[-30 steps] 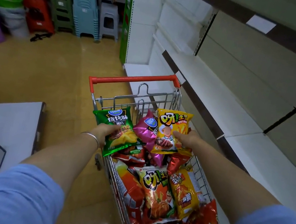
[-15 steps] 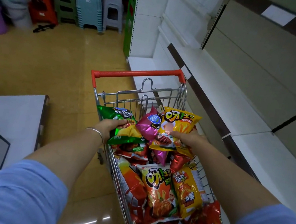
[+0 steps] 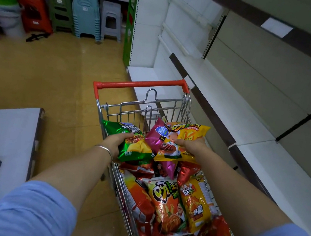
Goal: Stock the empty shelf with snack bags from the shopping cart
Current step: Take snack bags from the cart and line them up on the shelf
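Near: wire shopping cart with red handle [image 3: 141,85] heaped with red and orange snack bags [image 3: 165,206]. Above heap, left hand [image 3: 115,141] grips green foil snack bag [image 3: 134,145], fingers curled over top edge; right hand [image 3: 190,144] pinches yellow snack bag [image 3: 183,140] with pink foil bag [image 3: 158,136] tucked behind. Both bags lifted clear, long axes running near-to-far. Far right: empty white lower shelf [image 3: 224,99], just beside cart. Right hand nearer shelf; likely swing rightward.
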`<state>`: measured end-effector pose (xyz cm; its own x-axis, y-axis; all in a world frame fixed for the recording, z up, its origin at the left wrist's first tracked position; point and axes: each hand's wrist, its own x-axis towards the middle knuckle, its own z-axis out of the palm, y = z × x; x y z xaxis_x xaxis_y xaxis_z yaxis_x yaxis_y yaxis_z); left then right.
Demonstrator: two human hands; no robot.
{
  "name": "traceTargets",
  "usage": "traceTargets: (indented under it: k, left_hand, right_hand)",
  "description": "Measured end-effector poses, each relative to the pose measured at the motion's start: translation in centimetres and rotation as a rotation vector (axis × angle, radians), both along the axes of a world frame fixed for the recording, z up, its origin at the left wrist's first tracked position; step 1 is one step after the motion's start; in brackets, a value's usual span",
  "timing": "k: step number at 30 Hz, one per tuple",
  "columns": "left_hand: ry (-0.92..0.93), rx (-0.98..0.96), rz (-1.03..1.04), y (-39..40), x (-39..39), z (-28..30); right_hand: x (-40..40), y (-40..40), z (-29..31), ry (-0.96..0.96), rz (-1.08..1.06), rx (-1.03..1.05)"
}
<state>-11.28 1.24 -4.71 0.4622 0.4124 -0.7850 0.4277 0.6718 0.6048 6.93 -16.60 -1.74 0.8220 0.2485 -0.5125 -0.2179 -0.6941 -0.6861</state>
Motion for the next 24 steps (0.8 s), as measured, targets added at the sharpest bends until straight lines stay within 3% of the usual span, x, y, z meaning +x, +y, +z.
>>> traceTargets:
  k: [10,15,24]
  left_hand:
    - [-0.101,0.105,-0.123,3.5,-3.6,1.4]
    - [-0.320,0.156,-0.176,4.6,-5.2,4.4]
    - [-0.615,0.165,-0.413,1.6,-2.3,9.3]
  right_hand:
    - [-3.2,-1.4,5.2,-0.107,0.015,0.134]
    - [-5.5,-1.9,8.2,-0.138,0.043,0.288]
    - [-7.4,-6.6,13.8,-0.253,0.055,0.387]
